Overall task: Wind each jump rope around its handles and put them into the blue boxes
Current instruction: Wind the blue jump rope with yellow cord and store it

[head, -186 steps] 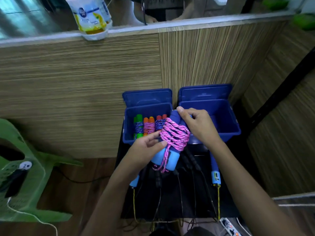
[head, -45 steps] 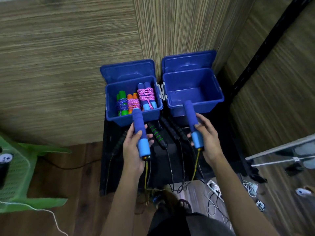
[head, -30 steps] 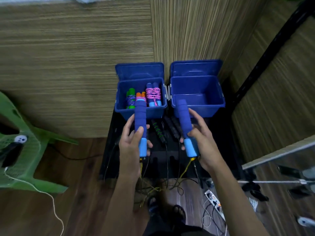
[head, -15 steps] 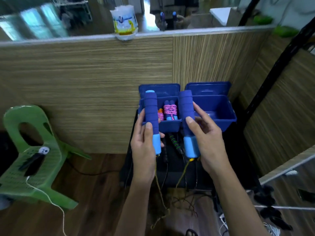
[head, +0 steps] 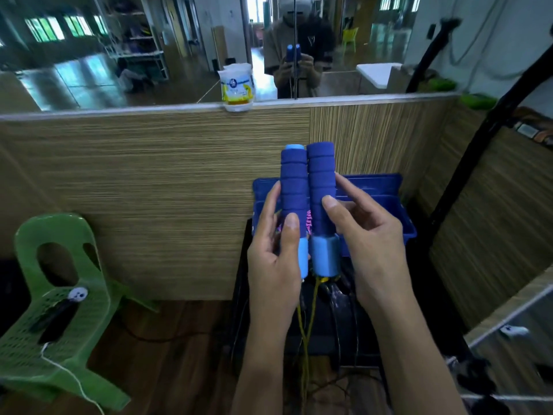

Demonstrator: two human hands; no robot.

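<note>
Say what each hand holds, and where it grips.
Left hand grips the left blue handle at its lower half; right hand grips the right blue handle likewise.

A wood-grain partition wall (head: 149, 190) runs across the view, capped by a pale ledge (head: 119, 110). On the ledge stands 1 white tub with a yellow and blue label (head: 236, 89), overhanging the edge slightly. Above the ledge a glass pane (head: 89, 55) shows a large room with shelving (head: 140, 34) and a white table (head: 377, 74). At lower left, 1 green plastic chair (head: 57, 310) lies tipped on the wooden floor (head: 164, 369), with a black-and-white item (head: 59, 310) on its perforated surface and a white cord (head: 68, 375) trailing from it. A black pole (head: 478, 145) slants up at the right.
</note>
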